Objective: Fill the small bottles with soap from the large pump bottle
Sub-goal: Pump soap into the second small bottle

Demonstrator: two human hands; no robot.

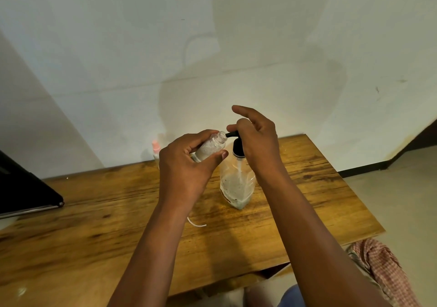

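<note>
Clear plastic is what your left hand (pixel 186 164) has hold of: the small bottle (pixel 210 147), pinched between thumb and curled fingers, tilted so its open mouth meets the tip of the black nozzle (pixel 230 134). Your right hand (pixel 256 138) sits on top of the pump head, index finger and palm bearing on it while the other fingers fan up loose; I'd call that pressing, not gripping.

What could go wrong from here, as I judge it:
- The nozzle only just reaches the mouth of the small bottle. If your left hand drifts or the tilt flattens, soap would run down the outside and onto the wooden worktop (pixel 319 188).
- The small bottle looks well filled with speckled soap already; another full stroke may overflow it.
- The large pump bottle (pixel 237 186) stands on its own base with nothing steadying its body. A push that is off-centre could tip it toward you.

Outward from the hands: the large pump bottle is directly below your right wrist, low on soap. Another small bottle with a pink cap (pixel 156 149) stands behind your left hand near the wall. A white strip (pixel 196 222) lies on the worktop below your left wrist, and a dark flat object (pixel 26 190) rests at the far left
</note>
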